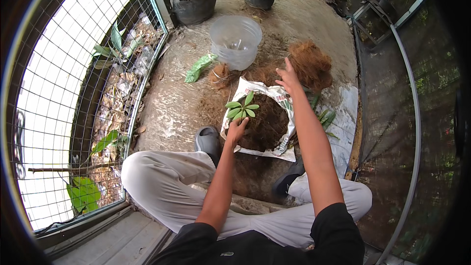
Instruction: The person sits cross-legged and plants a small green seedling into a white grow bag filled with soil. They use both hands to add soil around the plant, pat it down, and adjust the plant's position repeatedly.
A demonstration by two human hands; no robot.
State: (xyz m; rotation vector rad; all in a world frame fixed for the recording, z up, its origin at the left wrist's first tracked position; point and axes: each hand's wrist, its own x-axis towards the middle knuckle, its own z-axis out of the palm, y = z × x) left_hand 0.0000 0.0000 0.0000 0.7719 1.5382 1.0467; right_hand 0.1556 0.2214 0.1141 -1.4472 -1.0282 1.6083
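My left hand [237, 130] is closed around the stem of a small green seedling [242, 109], holding it upright over a white sack [260, 88] filled with dark soil [267, 120]. My right hand [288, 77] reaches farther out with fingers spread and nothing in it, hovering near the sack's far edge and a mound of brown coconut fibre [311, 61]. A clear plastic pot [235, 40] stands beyond the sack.
I sit with knees apart, dark shoes [207, 141] on the ground. A wire mesh fence [73, 93] runs along the left. Black pots with plants [196, 0] stand at the back. A green packet [198, 67] lies near the clear pot. Dark netting hangs on the right.
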